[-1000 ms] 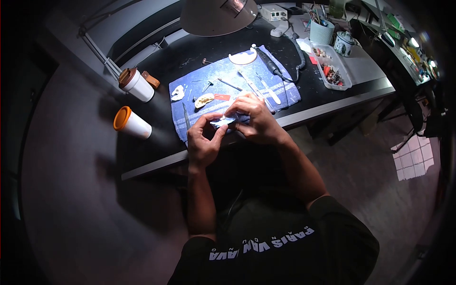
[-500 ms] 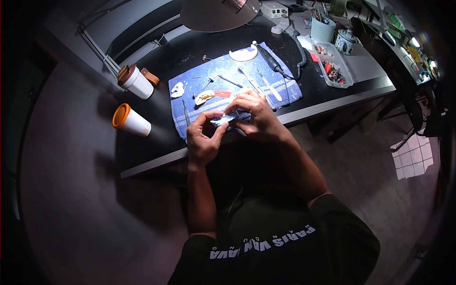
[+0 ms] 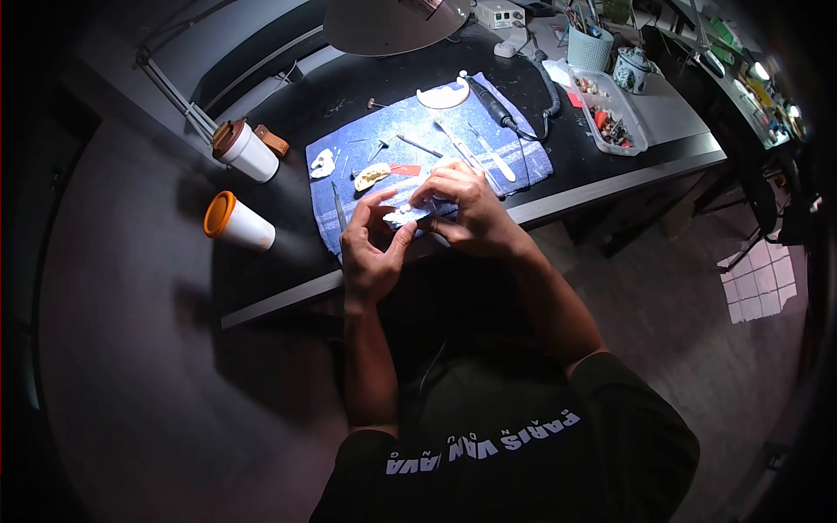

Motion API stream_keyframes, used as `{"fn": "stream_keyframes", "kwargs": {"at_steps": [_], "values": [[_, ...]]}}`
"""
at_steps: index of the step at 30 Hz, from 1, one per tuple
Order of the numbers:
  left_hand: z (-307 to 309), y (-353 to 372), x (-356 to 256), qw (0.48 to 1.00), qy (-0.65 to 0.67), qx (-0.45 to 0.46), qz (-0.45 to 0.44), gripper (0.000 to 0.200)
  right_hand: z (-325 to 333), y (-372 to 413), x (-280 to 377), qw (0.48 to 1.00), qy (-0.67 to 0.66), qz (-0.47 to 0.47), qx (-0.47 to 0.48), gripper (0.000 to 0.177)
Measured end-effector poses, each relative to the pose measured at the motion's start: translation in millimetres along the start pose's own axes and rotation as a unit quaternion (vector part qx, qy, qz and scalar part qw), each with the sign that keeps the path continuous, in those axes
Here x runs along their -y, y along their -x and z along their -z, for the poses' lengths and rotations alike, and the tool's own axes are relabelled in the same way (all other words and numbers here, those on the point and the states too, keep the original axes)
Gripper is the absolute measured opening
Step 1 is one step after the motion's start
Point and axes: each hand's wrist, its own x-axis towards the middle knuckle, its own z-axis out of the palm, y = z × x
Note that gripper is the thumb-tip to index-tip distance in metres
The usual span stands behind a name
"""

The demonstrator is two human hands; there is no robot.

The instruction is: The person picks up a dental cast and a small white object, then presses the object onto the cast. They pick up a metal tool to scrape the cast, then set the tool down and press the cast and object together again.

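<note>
Between both hands, over the front edge of the blue towel [image 3: 327,207], is a small white dental model [image 3: 404,215]. My left hand [image 3: 373,253] grips its left side between thumb and fingers. My right hand [image 3: 471,212] holds its right side, fingers curled over the top; its fingertips hide part of the piece. Just beyond them a cream-coloured model [image 3: 372,178] lies beside a red strip [image 3: 405,170]. Slim metal tools, a white-handled knife [image 3: 503,166] and a dark rotary handpiece [image 3: 493,105] rest on the towel, with a white curved piece [image 3: 443,96] at the back.
A white cup with a brown lid [image 3: 253,158] and one with an orange lid [image 3: 250,228] stand at the left. The lamp shade [image 3: 392,30] hangs above the back. At the right are a plastic box of small parts [image 3: 635,131], a tool holder [image 3: 590,50] and a patterned jar [image 3: 631,74].
The index finger of my left hand has lifted slightly off the white model, showing more of it. The whole view has shifted a little.
</note>
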Motion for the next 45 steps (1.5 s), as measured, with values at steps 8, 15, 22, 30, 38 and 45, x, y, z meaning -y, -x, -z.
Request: {"fn": "stream_keyframes", "kwargs": {"at_steps": [8, 15, 22, 30, 38, 45], "values": [[-6, -1, -5, 0.999, 0.037, -0.03, 0.004, 0.047, -1, -1, -1, 0.999, -0.034, -0.005, -0.008, 0.044], [3, 0, -1, 1.0, -0.016, 0.017, 0.001, 0.04, 2, -2, 10, 0.998, -0.055, -0.034, -0.016, 0.048], [-7, 1, -10, 0.997, 0.059, -0.04, 0.005, 0.035, -2, 2, -5, 1.0, -0.008, 0.01, 0.006, 0.052], [-6, 0, -8, 0.998, 0.048, -0.031, 0.008, 0.03, 2, -2, 5, 1.0, -0.011, -0.007, -0.016, 0.04], [-1, 1, -5, 1.0, -0.009, -0.001, -0.002, 0.03, 2, -1, 9, 0.999, -0.02, -0.016, -0.03, 0.032], [-3, 2, -8, 1.0, 0.02, -0.016, 0.016, 0.03, 0, -1, 4, 1.0, -0.017, -0.012, -0.008, 0.039]]}}
